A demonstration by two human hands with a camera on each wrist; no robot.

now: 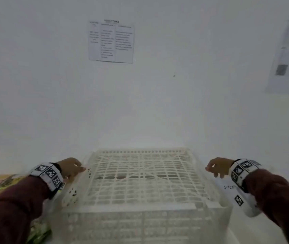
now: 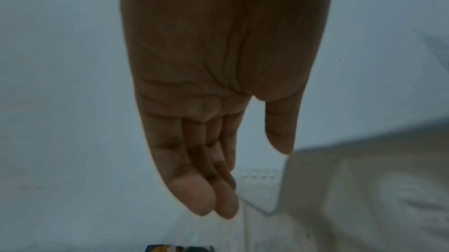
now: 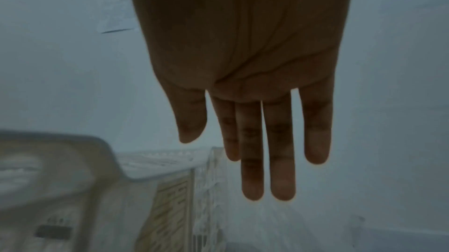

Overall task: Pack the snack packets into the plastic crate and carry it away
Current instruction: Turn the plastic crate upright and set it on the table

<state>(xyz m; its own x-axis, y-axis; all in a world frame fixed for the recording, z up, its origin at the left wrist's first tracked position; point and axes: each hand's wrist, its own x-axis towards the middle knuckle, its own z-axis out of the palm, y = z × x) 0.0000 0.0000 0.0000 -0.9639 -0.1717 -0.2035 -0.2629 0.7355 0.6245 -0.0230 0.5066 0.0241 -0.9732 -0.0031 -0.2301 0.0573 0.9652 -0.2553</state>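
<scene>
Crate [image 1: 141, 180] on white table [image 1: 256, 233] against papered wall [image 1: 157, 94]; both hands relaxed, empty.

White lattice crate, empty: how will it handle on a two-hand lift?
Crate is probably light: open lattice, nothing visible inside. Likely fairly stiff, given its ribbed, cross-braced floor. Wide and shallow, so a one-sided lift may tilt it; left hand and right hand flank it.
</scene>
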